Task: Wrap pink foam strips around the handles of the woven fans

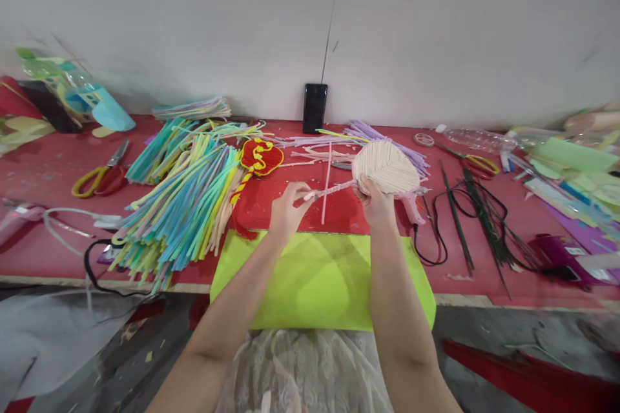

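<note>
A round cream fan (387, 168) made of pipe cleaners, edged in pale pink, is held over the table by my right hand (375, 197), whose fingers close on its lower left rim. From there its thin, twisted pink handle (338, 188) runs leftward. My left hand (290, 206) pinches the handle's far end between thumb and fingertips. A single pink pipe cleaner (326, 193) lies crosswise behind the handle. Left of my hands rests a red and yellow pipe-cleaner ornament (261, 157) with a braided yellow and red stem.
Bundles of coloured pipe cleaners (179, 200) spread at left, near scissors (101, 174). A phone (315, 108) leans on the wall. Purple pipe cleaners (368, 132) lie behind the fan. To the right are a pink glue gun (413, 208), its cable, dark stems (484, 226) and more scissors (477, 164).
</note>
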Demonstrator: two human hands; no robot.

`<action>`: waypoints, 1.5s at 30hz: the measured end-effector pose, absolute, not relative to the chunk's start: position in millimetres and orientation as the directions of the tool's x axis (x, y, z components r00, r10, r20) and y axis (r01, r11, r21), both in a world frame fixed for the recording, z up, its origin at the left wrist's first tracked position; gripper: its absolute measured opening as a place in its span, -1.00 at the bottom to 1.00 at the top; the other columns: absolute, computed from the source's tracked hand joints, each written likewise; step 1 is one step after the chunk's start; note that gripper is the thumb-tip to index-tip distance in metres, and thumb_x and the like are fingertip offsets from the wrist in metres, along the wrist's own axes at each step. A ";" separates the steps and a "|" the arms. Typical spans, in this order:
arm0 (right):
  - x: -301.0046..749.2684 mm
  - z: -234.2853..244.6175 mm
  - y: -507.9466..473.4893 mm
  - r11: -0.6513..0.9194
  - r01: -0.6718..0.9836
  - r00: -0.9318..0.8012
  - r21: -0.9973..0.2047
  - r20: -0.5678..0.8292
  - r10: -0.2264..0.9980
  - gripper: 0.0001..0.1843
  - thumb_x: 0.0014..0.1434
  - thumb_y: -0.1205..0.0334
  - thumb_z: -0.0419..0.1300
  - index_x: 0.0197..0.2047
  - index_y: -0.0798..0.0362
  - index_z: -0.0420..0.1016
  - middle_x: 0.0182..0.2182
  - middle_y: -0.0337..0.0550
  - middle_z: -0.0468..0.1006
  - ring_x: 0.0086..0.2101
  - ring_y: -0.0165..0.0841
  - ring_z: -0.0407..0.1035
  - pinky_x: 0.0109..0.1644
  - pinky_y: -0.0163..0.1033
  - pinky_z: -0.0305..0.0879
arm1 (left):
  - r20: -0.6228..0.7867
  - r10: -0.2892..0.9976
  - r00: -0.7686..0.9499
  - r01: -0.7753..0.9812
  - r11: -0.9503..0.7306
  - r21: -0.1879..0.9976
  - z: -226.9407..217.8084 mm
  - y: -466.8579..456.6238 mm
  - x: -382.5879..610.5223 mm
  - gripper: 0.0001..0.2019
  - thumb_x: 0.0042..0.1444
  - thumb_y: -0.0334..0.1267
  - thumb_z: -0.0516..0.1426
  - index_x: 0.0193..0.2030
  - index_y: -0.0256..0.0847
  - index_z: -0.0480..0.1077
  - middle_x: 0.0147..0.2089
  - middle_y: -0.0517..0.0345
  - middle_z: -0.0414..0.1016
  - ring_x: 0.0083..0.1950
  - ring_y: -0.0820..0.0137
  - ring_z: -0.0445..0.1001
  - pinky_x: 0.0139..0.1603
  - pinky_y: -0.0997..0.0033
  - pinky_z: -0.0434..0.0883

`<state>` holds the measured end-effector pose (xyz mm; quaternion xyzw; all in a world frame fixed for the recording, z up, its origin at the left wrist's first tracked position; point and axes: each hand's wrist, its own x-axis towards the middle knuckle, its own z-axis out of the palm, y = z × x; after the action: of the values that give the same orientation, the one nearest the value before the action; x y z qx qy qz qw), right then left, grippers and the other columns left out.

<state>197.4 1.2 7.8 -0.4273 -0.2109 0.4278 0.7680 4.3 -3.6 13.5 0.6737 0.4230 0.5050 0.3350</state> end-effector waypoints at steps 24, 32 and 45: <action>187.6 7.5 3.9 0.351 -0.465 0.647 -0.813 -0.042 0.761 -0.66 -0.31 0.28 0.40 -0.37 0.15 0.47 -0.49 -0.25 0.54 -0.53 -0.46 0.44 -0.40 -0.34 0.50 | 0.201 0.962 0.186 -0.022 -0.201 0.979 14.4 4.5 5.9 -0.77 -0.07 -0.27 0.20 -0.24 -0.22 0.35 -0.28 0.07 0.56 -0.17 0.32 0.53 -0.11 0.33 0.43; 186.9 9.3 4.3 0.351 -0.508 0.630 -0.786 -0.061 0.774 -0.65 -0.32 0.31 0.40 -0.37 0.13 0.47 -0.48 -0.27 0.54 -0.52 -0.48 0.43 -0.42 -0.38 0.49 | 0.348 0.916 0.198 -0.068 -0.341 0.938 9.6 5.6 8.6 -0.72 -0.07 -0.36 0.20 -0.16 -0.23 0.36 -0.15 0.04 0.52 -0.16 0.39 0.51 -0.05 0.32 0.43; 187.4 7.2 5.1 0.318 -0.541 0.596 -0.779 -0.087 0.798 -0.67 -0.31 0.33 0.39 -0.38 0.09 0.45 -0.46 -0.30 0.54 -0.50 -0.52 0.43 -0.43 -0.45 0.47 | 0.531 0.828 0.180 0.226 -0.560 0.797 9.2 2.6 5.8 -0.76 0.02 -0.41 0.13 -0.14 -0.15 0.38 -0.16 0.13 0.50 -0.20 0.46 0.51 -0.05 0.39 0.43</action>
<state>187.4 5.1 7.2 -0.4050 -0.1590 0.4204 0.7962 5.8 2.6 9.2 0.7120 0.3702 0.5227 0.2877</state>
